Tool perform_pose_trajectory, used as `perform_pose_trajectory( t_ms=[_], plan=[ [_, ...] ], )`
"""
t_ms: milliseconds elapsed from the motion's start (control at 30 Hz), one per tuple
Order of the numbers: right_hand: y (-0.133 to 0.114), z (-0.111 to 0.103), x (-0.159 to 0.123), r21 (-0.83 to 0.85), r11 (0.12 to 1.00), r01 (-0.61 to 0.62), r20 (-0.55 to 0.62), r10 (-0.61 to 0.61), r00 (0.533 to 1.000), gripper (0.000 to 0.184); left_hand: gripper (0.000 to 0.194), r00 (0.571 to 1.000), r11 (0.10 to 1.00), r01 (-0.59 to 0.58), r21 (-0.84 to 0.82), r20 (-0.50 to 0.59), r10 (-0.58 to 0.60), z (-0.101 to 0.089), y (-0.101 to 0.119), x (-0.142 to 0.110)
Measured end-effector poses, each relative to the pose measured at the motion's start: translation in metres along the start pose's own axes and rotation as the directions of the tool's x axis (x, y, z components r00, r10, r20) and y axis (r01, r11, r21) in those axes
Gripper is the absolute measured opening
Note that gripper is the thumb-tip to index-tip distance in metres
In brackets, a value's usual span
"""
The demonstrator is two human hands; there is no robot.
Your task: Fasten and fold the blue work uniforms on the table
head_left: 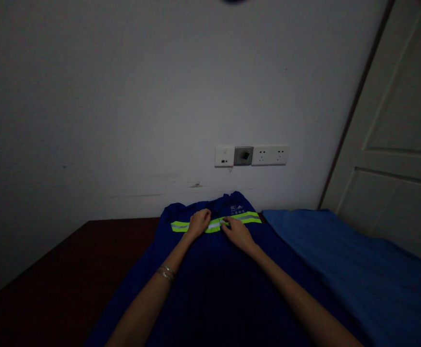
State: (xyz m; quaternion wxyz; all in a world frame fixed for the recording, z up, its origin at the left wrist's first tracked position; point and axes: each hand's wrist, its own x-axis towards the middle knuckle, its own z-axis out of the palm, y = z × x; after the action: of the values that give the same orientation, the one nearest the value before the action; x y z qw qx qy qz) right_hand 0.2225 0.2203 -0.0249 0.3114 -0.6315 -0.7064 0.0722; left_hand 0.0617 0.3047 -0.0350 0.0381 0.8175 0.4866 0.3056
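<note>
A dark blue work jacket [210, 274] lies spread on its back, its collar toward the wall. A yellow-green and silver reflective strip [250, 218] runs across its chest, and white printing sits above the strip at the right. My left hand [199, 222] is closed on the jacket front by the middle, with its fingers curled. Just right of the centre line, my right hand [239, 234] has thumb and forefinger bent together at the edge of the jacket front, over the strip. The fabric between the fingers is too small and dark to make out.
The jacket rests on a dark reddish-brown tabletop [105, 260] against a pale wall [123, 106]. A blue cloth [358, 260] covers the right side. Wall sockets [270, 155] are set above the jacket, and a panelled door [398, 144] stands at right.
</note>
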Motion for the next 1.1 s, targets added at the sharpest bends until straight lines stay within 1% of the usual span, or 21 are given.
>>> perform_pose_trajectory(
  t_ms=[33, 100, 167, 300, 400, 467, 533, 633, 733, 833, 967, 1033, 1100],
  plan=[
    [-0.002, 0.001, 0.01, 0.109, 0.994, -0.02, -0.011, 0.021, 1.0, 0.033, 0.023, 1.0, 1.0, -0.012, -0.014, -0.019, 0.011, -0.004, -0.002, 0.001],
    [-0.004, 0.007, 0.026, 0.312, 0.948, -0.063, -0.018, 0.072, 0.997, 0.032, 0.023, 0.998, 0.999, -0.014, -0.043, -0.054, 0.012, -0.013, -0.009, 0.004],
    [-0.007, 0.014, 0.037, 0.445, 0.891, -0.092, -0.011, 0.108, 0.994, 0.031, 0.022, 0.996, 0.997, -0.001, -0.072, -0.084, -0.006, -0.02, -0.016, 0.008],
    [-0.012, 0.032, 0.042, 0.56, 0.82, -0.123, 0.053, 0.112, 0.992, 0.033, 0.022, 0.991, 0.993, 0.011, -0.116, -0.131, -0.026, -0.029, -0.025, 0.013],
    [-0.015, 0.039, 0.038, 0.697, 0.687, -0.208, 0.158, 0.136, 0.978, 0.036, 0.022, 0.989, 0.995, 0.032, -0.1, -0.141, -0.046, -0.032, -0.024, 0.014],
    [-0.017, 0.04, 0.036, 0.739, 0.618, -0.266, 0.215, 0.158, 0.964, 0.036, 0.022, 0.988, 0.997, 0.039, -0.073, -0.145, -0.05, -0.033, -0.022, 0.013],
    [-0.019, 0.039, 0.034, 0.727, 0.626, -0.282, 0.232, 0.163, 0.959, 0.032, 0.022, 0.987, 0.999, 0.023, -0.038, -0.157, -0.029, -0.032, -0.02, 0.012],
    [-0.02, 0.034, 0.033, 0.669, 0.699, -0.252, 0.205, 0.153, 0.967, 0.027, 0.023, 0.987, 1.0, 0.007, 0.027, -0.158, -0.002, -0.031, -0.019, 0.01],
    [-0.02, 0.03, 0.032, 0.592, 0.778, -0.211, 0.172, 0.134, 0.976, 0.028, 0.023, 0.989, 0.997, 0.036, 0.075, -0.143, -0.025, -0.03, -0.018, 0.009],
    [-0.02, 0.026, 0.031, 0.537, 0.821, -0.191, 0.161, 0.123, 0.979, 0.028, 0.024, 0.989, 0.995, 0.057, 0.088, -0.138, -0.044, -0.03, -0.017, 0.009],
    [-0.023, 0.023, 0.03, 0.506, 0.844, -0.179, 0.133, 0.129, 0.983, 0.021, 0.024, 0.991, 0.994, 0.069, 0.085, -0.124, -0.058, -0.029, -0.015, 0.009],
    [-0.024, 0.023, 0.03, 0.519, 0.833, -0.192, 0.134, 0.142, 0.981, 0.021, 0.024, 0.991, 0.995, 0.073, 0.066, -0.119, -0.065, -0.028, -0.013, 0.01],
    [-0.025, 0.024, 0.029, 0.537, 0.817, -0.211, 0.142, 0.159, 0.977, 0.022, 0.023, 0.994, 0.998, 0.06, 0.008, -0.096, -0.059, -0.029, -0.011, 0.011]
  ],
)
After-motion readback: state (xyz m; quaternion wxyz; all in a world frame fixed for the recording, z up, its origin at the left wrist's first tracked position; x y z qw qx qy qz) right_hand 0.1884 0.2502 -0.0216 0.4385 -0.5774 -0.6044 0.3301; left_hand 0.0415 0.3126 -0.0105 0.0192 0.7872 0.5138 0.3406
